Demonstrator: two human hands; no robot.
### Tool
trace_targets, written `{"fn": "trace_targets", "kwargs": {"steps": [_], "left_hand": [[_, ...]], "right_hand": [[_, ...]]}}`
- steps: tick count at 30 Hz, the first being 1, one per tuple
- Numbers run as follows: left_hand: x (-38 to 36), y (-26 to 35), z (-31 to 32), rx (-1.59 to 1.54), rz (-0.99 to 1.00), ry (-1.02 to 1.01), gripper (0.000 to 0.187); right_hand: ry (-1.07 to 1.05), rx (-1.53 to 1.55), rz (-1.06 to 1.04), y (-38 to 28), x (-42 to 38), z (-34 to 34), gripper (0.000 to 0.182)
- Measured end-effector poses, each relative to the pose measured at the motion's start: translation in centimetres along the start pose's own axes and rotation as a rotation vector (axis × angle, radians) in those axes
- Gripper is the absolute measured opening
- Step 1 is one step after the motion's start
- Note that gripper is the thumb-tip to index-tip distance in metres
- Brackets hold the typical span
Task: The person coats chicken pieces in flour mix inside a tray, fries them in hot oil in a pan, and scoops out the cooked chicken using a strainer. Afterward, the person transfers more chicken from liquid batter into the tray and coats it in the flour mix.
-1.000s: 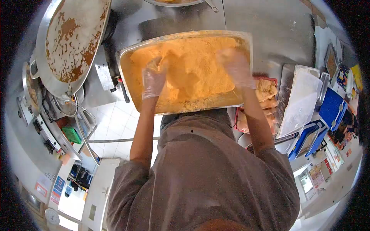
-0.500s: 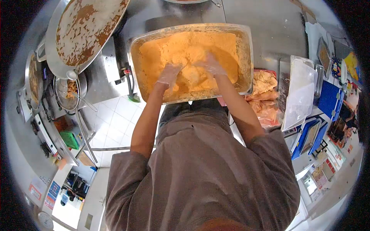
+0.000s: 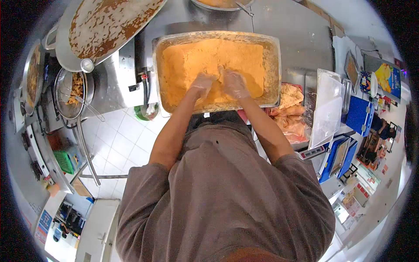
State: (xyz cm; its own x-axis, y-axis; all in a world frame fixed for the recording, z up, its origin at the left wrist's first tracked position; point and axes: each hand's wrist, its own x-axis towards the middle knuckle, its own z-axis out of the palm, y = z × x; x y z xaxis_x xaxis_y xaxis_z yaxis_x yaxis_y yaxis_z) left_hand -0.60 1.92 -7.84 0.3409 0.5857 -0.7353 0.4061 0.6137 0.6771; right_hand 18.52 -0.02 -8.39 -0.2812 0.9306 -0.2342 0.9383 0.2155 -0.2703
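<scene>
A large rectangular tub (image 3: 275,56) in front of me holds loose orange breading flour (image 3: 209,52). My left hand (image 3: 202,84), in a clear plastic glove, sits in the flour with its fingers bent inward. Close beside it, my right hand (image 3: 235,83), gloved the same way, has its fingers curled down into the flour. The fingertips of both hands nearly meet and are partly buried. Whatever lies between or under them is covered by flour. Raw pale-orange meat pieces (image 3: 290,109) lie in a tray just right of the tub.
A big pot (image 3: 65,43) of foamy brown liquid stands at the upper left. Below it, a strainer (image 3: 76,94) holds fried bits. Another pan (image 3: 222,5) sits at the far edge. A translucent lid or bin (image 3: 326,109) and blue containers (image 3: 360,114) are at the right.
My hands have drawn together; the right one moved inward and down into the flour. The lumpy mound that showed between them is no longer visible. The view has shifted slightly.
</scene>
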Motion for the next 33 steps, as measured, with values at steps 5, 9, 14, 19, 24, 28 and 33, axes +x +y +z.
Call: {"fn": "trace_targets", "kwargs": {"steps": [5, 9, 14, 19, 24, 28, 33], "left_hand": [[2.1, -5.0, -1.8, 0.921, 0.901, 0.384, 0.036], [-1.1, -2.1, -3.9, 0.508, 0.445, 0.214, 0.049], [-9.3, -0.1, -7.0, 0.672, 0.322, 0.379, 0.057], [-12.4, -4.9, -6.2, 0.838, 0.616, 0.646, 0.041], [-14.0, -6.1, -5.3, 0.907, 0.686, 0.677, 0.041], [-13.7, -4.0, -6.1, 0.934, 0.769, 0.715, 0.034], [-11.6, -0.7, -6.9, 0.934, 0.703, 0.739, 0.031]], "right_hand": [[0.252, 0.089, 0.048, 2.2, -1.1, -0.7, 0.031], [0.421, -0.285, -0.121, 5.6, -2.1, -1.5, 0.028], [0.284, -0.677, 0.006, 5.5, -5.1, -3.4, 0.034], [0.606, 0.197, 0.31, 0.9, -9.2, -7.6, 0.028], [0.71, 0.172, 0.38, 2.1, -10.3, -5.7, 0.026], [0.786, 0.08, 0.338, 3.1, -8.4, -5.3, 0.024], [0.698, 0.253, 0.36, 5.9, -4.7, -7.2, 0.021]]}}
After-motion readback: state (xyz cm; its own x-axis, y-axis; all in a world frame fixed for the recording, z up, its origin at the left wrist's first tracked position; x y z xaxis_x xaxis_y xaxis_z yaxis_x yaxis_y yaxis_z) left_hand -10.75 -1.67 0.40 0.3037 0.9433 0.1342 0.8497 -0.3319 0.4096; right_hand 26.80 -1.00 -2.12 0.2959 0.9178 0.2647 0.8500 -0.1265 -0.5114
